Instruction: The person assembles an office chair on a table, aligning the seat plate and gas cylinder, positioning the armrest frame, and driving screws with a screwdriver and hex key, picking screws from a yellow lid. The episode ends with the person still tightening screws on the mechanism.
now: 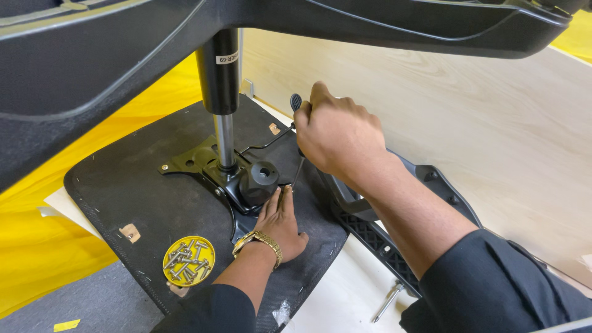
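A black chair seat (154,203) lies upside down with a black metal tilt mechanism (240,179) on it and a gas cylinder (221,80) standing upright from it. My right hand (336,135) grips a screwdriver (297,169) whose thin shaft points down at the mechanism's right edge. My left hand (280,222), wearing a gold watch, rests flat on the seat fabric right by that spot, fingers steadying a screw under the tip. A thin black lever (268,143) sticks out of the mechanism toward my right hand.
A yellow lid (189,261) holding several silver screws sits on the seat's near left. A black armrest part (370,234) lies to the right, with a loose bolt (387,302) near it. The chair base (296,24) looms overhead. A light wood panel stands behind; yellow sheeting lies left.
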